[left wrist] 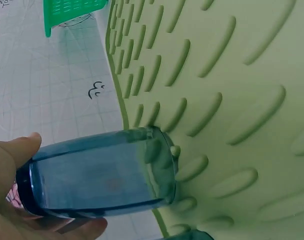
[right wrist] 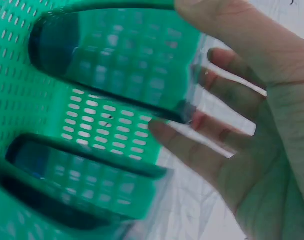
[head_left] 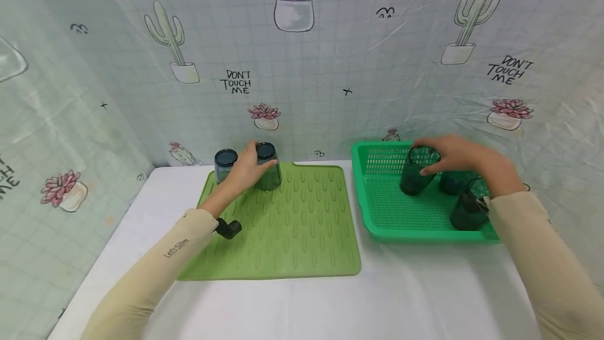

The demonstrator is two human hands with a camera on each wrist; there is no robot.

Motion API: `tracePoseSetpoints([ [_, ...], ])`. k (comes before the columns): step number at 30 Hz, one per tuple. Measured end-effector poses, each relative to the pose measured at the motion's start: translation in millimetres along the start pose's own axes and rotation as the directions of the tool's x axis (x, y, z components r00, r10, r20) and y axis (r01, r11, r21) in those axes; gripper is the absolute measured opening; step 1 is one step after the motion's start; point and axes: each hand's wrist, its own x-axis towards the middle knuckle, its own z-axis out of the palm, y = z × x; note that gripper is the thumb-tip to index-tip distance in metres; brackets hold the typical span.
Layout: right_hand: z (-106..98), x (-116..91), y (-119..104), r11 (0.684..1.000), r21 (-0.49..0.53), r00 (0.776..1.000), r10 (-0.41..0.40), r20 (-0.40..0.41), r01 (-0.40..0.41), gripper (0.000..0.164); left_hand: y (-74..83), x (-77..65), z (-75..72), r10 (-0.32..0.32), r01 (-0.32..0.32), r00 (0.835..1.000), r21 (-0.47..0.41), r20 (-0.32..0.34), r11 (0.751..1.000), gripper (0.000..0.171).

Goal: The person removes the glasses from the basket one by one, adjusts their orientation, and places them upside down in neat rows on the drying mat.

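Two upside-down blue-tinted drinking glasses stand at the back left of a ribbed green mat (head_left: 302, 224). My left hand (head_left: 247, 168) grips the right-hand one, a glass (left wrist: 97, 172), around its thick base. Its rim is down at the mat's raised ribs. The other glass (head_left: 225, 158) stands just left of that hand, partly hidden by it. Over the green basket (head_left: 424, 236), my right hand (head_left: 455, 153) holds an upright glass (right wrist: 117, 60) at its rim, thumb on one side and fingers around the other.
More tinted glasses are in the basket: one glass (head_left: 469, 211) at the front right, another glass (head_left: 452, 183) partly hidden below my right hand. A printed curtain (head_left: 321, 67) hangs right behind the mat and basket. The white table (head_left: 330, 308) runs along the front.
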Motion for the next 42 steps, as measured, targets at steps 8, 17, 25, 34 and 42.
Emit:
tracePoseSetpoints([
  [8,-0.8,-1.0,-9.6,1.0,0.007,1.0,-0.006,0.03,0.006,0.084,-0.2,0.6,-0.9,0.063,-0.062,0.998,0.043,-0.004,0.997,0.085],
  [17,1.3,-0.9,-9.3,1.0,-0.013,1.0,-0.012,0.018,0.012,0.077,9.3,-9.7,-8.0,0.101,-0.1,0.995,0.071,-0.002,0.992,0.079],
  [25,1.5,-2.6,-9.6,0.999,-0.032,0.999,-0.027,-0.03,0.026,0.07,16.8,-16.4,-13.8,0.132,-0.13,0.991,0.097,-0.015,0.987,0.073],
  [34,5.4,-5.6,-6.8,0.995,-0.089,0.993,-0.058,-0.106,0.048,0.067,33.0,-31.4,-11.2,0.228,-0.217,0.973,0.188,-0.037,0.958,0.067],
  [42,-5.4,-11.5,-13.7,0.993,-0.101,0.986,-0.075,-0.149,0.06,0.067,63.1,-47.8,-2.2,0.316,-0.315,0.949,0.146,0.021,0.938,0.066],
])
